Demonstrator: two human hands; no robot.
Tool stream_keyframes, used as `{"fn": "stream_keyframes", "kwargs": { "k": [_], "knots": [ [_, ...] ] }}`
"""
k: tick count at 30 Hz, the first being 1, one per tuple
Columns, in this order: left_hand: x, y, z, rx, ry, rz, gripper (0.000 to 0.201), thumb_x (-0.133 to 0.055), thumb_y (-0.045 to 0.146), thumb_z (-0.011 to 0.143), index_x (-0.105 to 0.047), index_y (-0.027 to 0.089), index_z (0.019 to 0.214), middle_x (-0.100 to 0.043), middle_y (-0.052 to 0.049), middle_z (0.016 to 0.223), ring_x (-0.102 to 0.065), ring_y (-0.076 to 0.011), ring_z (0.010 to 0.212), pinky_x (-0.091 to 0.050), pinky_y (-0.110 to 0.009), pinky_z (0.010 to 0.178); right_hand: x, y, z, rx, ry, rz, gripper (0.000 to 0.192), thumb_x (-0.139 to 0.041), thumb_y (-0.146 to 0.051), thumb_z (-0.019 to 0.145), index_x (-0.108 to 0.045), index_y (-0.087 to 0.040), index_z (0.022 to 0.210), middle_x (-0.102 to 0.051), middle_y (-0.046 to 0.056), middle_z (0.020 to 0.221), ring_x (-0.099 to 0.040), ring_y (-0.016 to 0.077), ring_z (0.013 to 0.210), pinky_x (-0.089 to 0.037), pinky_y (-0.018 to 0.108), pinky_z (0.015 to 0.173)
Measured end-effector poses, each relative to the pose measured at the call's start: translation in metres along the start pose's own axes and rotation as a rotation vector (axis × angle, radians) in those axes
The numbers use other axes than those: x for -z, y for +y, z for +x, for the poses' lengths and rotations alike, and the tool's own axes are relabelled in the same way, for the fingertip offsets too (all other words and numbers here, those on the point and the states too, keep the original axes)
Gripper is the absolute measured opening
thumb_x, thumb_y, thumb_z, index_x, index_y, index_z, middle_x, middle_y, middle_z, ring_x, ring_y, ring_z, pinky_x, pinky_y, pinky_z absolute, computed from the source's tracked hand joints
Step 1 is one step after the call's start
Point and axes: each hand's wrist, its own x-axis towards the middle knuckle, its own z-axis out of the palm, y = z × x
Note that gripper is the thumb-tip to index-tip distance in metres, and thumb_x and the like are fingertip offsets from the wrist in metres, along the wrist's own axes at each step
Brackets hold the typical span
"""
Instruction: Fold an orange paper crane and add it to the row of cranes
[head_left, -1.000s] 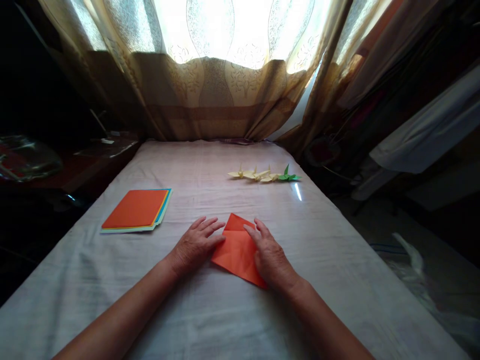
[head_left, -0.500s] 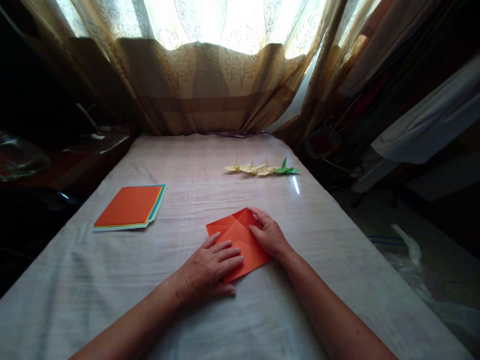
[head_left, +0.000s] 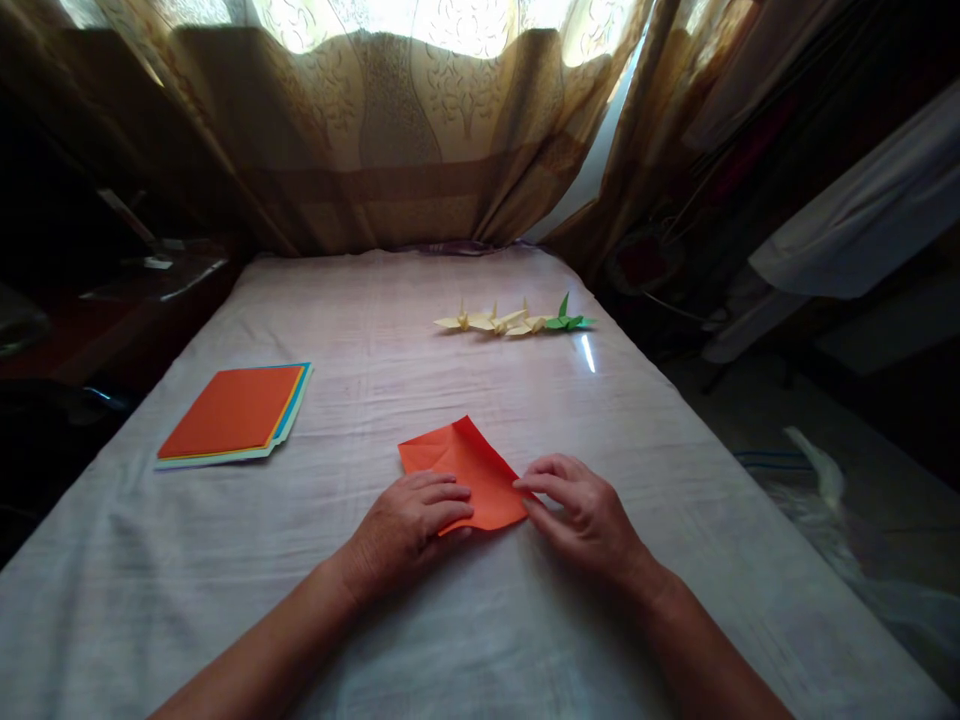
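A creased orange square of origami paper [head_left: 480, 470] rests on the white-covered surface, its right side lifted a little. My left hand [head_left: 409, 520] lies over the paper's lower left part, fingers flat on it and close together, with the thumb near the lower edge. At the paper's right corner, my right hand [head_left: 581, 510] pinches the edge between thumb and fingertips. Part of the sheet is hidden under my left fingers.
A stack of coloured paper [head_left: 236, 410], orange on top, sits at the left. Several folded paper cranes, cream ones [head_left: 495, 322] and a green one [head_left: 568, 318], stand in a row at the back right. Curtains [head_left: 375, 150] hang behind the cloth-covered surface [head_left: 360, 350].
My right hand has moved from the paper's upper right edge down and right to its right corner. My left hand has shifted slightly up and left. The camera view has tilted down.
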Motion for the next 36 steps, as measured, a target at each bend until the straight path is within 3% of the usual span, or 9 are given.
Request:
{"fn": "stream_keyframes", "kwargs": {
  "k": [3,9,15,20,24,27,30,32,36],
  "knots": [
    [-0.001,0.000,-0.001,0.041,0.036,-0.035,0.020,-0.054,0.031,0.096,-0.071,0.022,0.100,-0.075,-0.007,0.106,-0.067,-0.0235,0.107,-0.053,-0.041,0.093,-0.001,0.001,-0.013,0.039,-0.055,-0.104,0.015,-0.062,-0.018,0.084,-0.072,-0.024,0.093,-0.066,0.005,0.089,-0.061,0.0179,0.082,-0.051,0.029,0.071],
    [-0.001,0.001,-0.002,0.121,0.091,-0.148,0.019,-0.055,0.030,0.096,-0.071,0.021,0.095,-0.075,-0.007,0.100,-0.068,-0.0204,0.102,-0.054,-0.038,0.093,-0.005,0.010,-0.019,-0.025,-0.084,-0.140,0.015,-0.059,-0.023,0.090,-0.072,-0.025,0.084,-0.064,0.004,0.086,-0.059,0.0167,0.080,-0.048,0.028,0.072],
    [-0.002,0.000,0.000,0.298,0.175,-0.124,0.024,-0.058,0.031,0.093,-0.064,0.019,0.073,-0.074,-0.006,0.098,-0.069,-0.0197,0.096,-0.055,-0.036,0.089,-0.007,0.005,-0.016,-0.115,-0.099,-0.143,0.016,-0.056,-0.024,0.091,-0.067,-0.022,0.079,-0.064,0.004,0.084,-0.059,0.0179,0.080,-0.046,0.030,0.072],
    [-0.004,-0.003,0.008,0.345,0.209,0.084,0.018,-0.056,0.034,0.093,-0.063,0.018,0.097,-0.071,-0.008,0.096,-0.068,-0.0215,0.088,-0.057,-0.037,0.079,-0.011,0.001,-0.014,-0.188,-0.079,-0.173,0.016,-0.056,-0.021,0.088,-0.060,-0.021,0.072,-0.062,0.004,0.081,-0.057,0.0183,0.079,-0.043,0.030,0.072],
    [-0.005,0.006,0.009,0.221,0.282,0.342,0.027,-0.055,0.024,0.094,-0.058,0.018,0.121,-0.062,-0.014,0.125,-0.058,-0.0279,0.116,-0.049,-0.046,0.097,-0.014,0.000,-0.014,-0.232,-0.079,-0.196,0.015,-0.059,-0.020,0.085,-0.057,-0.021,0.070,-0.061,0.003,0.080,-0.056,0.0187,0.078,-0.041,0.030,0.072],
    [-0.008,0.022,0.008,0.024,0.220,0.422,0.027,-0.050,0.014,0.096,-0.064,0.024,0.117,-0.067,-0.004,0.124,-0.053,-0.0235,0.125,-0.032,-0.044,0.114,-0.014,0.000,-0.013,-0.236,-0.082,-0.200,0.015,-0.059,-0.020,0.085,-0.057,-0.021,0.071,-0.060,0.003,0.079,-0.055,0.0184,0.077,-0.040,0.030,0.072],
    [-0.015,0.033,0.007,-0.011,0.168,0.377,0.024,-0.052,0.022,0.097,-0.066,0.023,0.117,-0.069,0.001,0.123,-0.053,-0.0192,0.126,-0.016,-0.038,0.122,-0.014,0.000,-0.013,-0.221,-0.075,-0.216,0.015,-0.058,-0.020,0.086,-0.056,-0.021,0.071,-0.060,0.002,0.078,-0.055,0.0180,0.076,-0.039,0.029,0.071],
    [-0.019,0.035,0.007,-0.013,0.118,0.338,0.027,-0.052,0.028,0.097,-0.065,0.021,0.120,-0.069,0.000,0.123,-0.056,-0.0198,0.125,-0.017,-0.040,0.122,-0.014,0.001,-0.014,-0.212,-0.065,-0.219,0.015,-0.058,-0.020,0.086,-0.056,-0.021,0.070,-0.060,0.002,0.077,-0.054,0.0179,0.075,-0.039,0.029,0.070],
    [-0.021,0.030,0.004,-0.065,0.008,0.294,0.035,-0.048,0.032,0.099,-0.061,0.015,0.127,-0.066,-0.007,0.127,-0.060,-0.0229,0.121,-0.035,-0.042,0.115,-0.014,0.001,-0.014,-0.205,-0.049,-0.201,0.014,-0.058,-0.021,0.086,-0.057,-0.021,0.072,-0.061,0.002,0.077,-0.055,0.0180,0.076,-0.040,0.030,0.070]
  ]
}}
